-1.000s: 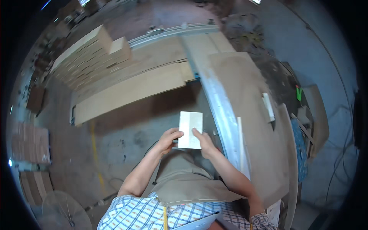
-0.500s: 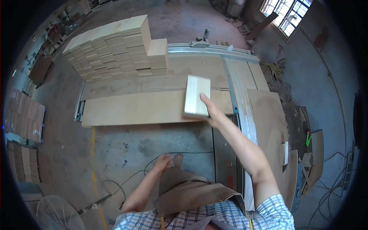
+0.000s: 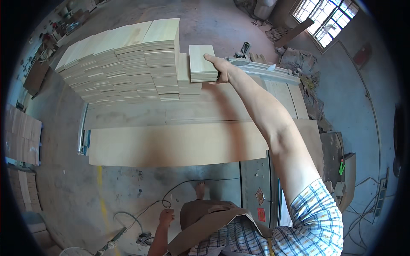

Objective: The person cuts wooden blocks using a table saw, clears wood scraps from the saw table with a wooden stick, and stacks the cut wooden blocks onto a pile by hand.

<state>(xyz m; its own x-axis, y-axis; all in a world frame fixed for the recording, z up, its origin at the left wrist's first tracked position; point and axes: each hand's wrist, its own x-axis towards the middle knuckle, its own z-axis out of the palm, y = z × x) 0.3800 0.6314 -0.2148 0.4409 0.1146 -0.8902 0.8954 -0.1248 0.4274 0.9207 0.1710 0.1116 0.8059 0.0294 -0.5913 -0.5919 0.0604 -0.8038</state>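
Pale block point(image 3: 202, 60) gripped in right hand point(image 3: 221, 69), long axis pointing away, by low stack's point(image 3: 189, 90) right side near table's point(image 3: 128, 117) far edge. Left hand point(image 3: 167, 217) way back past near edge, can't tell if closed.

Two small labels are marking the grey panel point(image 3: 251, 181) at my right: a diamond-shaped label point(image 3: 259, 196) with a dark reddish design is sitting just beyond a red rectangular label point(image 3: 261, 214), which is lying nearer to my body. From where I am looking down, both are showing too small and blurred for reading, and no words or numbers are coming through legibly.
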